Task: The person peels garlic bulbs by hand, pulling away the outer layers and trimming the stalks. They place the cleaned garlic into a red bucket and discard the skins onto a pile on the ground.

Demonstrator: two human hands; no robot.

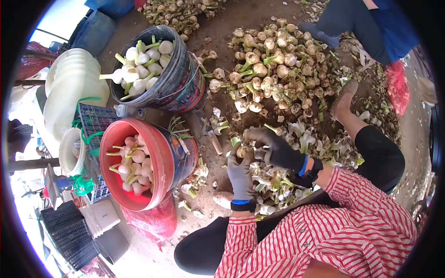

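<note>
Both my hands wear grey gloves with blue cuffs. My left hand (241, 173) has its fingers wrapped round a brownish garlic bulb (244, 152), whose cut or green part points up beside the fingers. Just right of it, my right hand (280, 150) is bent toward the bulb, its fingers blurred; whether it grips anything cannot be made out. Peeled leaves and skins (278, 187) lie under and beside both hands. Beyond them spreads a large heap of unpeeled garlic (278, 69) on the ground.
A black bucket (185, 88) of white garlic and a red bucket (160, 162) of pinkish garlic stand at the left. A wooden-handled tool (215, 142) lies near them. Another person's leg (359, 25) is at the upper right. Crates and tubs stand far left.
</note>
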